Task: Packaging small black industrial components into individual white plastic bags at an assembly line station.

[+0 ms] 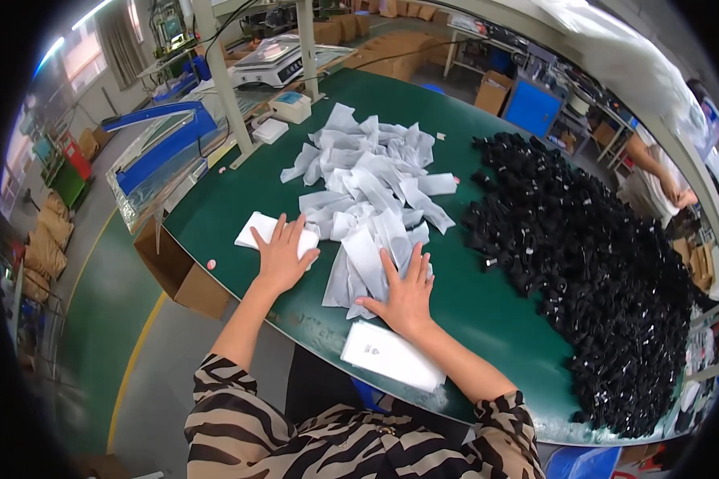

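My left hand (280,257) lies flat with spread fingers on a small stack of white slips (256,230) at the left of the table. My right hand (408,297) is also spread, its fingers resting on the near end of a heap of whitish, translucent flat sleeves (363,172). Whether the sleeves hold anything cannot be made out. Just below my right hand, near the table's front edge, sits a stack of white rectangular sheets or bags (391,357) with a small grey print. Neither hand grips anything.
A large heap of black bundles (583,279), seemingly coiled cables, covers the green table's (471,295) right side. At the far left stand metal frame posts (230,88), a small white device (290,107) and a blue-edged panel (164,132). Another person's arm (655,169) shows at the right.
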Motion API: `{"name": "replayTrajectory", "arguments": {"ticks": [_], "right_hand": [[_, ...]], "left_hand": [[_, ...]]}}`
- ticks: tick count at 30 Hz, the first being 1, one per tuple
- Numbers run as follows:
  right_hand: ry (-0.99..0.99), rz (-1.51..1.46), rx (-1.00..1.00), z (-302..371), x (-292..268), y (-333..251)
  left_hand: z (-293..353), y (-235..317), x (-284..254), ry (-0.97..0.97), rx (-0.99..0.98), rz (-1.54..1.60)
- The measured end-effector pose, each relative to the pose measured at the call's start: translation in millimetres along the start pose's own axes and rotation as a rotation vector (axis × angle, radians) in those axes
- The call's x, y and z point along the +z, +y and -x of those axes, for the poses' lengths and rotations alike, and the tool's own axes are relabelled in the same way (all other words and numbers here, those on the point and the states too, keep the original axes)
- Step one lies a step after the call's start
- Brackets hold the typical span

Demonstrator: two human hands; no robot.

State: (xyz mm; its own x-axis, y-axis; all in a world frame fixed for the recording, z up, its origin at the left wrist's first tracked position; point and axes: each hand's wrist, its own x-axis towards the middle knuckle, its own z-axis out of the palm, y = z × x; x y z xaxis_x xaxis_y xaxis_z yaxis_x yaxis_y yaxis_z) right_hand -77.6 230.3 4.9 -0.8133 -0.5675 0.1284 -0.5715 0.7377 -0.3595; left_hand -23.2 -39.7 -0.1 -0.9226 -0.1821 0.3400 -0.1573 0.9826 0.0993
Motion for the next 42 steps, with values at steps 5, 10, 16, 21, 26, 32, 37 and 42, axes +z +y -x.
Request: {"name": "replayTrajectory", "arguments": {"ticks": [5, 10, 16, 21, 26, 32, 37, 42], "right_hand": [[0.069, 0.012, 0.065, -51, 23, -14], [0.120, 0.027, 0.085, -113, 43, -33], [0.226, 0.012, 0.087, -198, 76, -56], [0.203, 0.036, 0.159, -248, 76, -71], [0.287, -0.152, -0.104, -231, 39, -6], [0.301, 0.234, 0.432, -187, 37, 107], [0.269, 0.068, 0.454, -278, 60, 71], [0.275, -0.365, 0.170, -340, 76, 64]], "left_hand": [[12, -21, -4, -0.023, 0.030, 0.039], [37, -35, -17, 0.031, 0.141, 0.102], [39, -36, -13, 0.090, 0.161, 0.098], [35, -35, -14, 0.107, 0.184, 0.137], [43, -44, -10, 0.229, 0.218, 0.334], [23, 16, -93, 0.196, 0.410, 0.964], [-25, 66, -157, 0.153, 0.675, 1.606], [-45, 83, -168, 0.055, 0.630, 1.934]]}}
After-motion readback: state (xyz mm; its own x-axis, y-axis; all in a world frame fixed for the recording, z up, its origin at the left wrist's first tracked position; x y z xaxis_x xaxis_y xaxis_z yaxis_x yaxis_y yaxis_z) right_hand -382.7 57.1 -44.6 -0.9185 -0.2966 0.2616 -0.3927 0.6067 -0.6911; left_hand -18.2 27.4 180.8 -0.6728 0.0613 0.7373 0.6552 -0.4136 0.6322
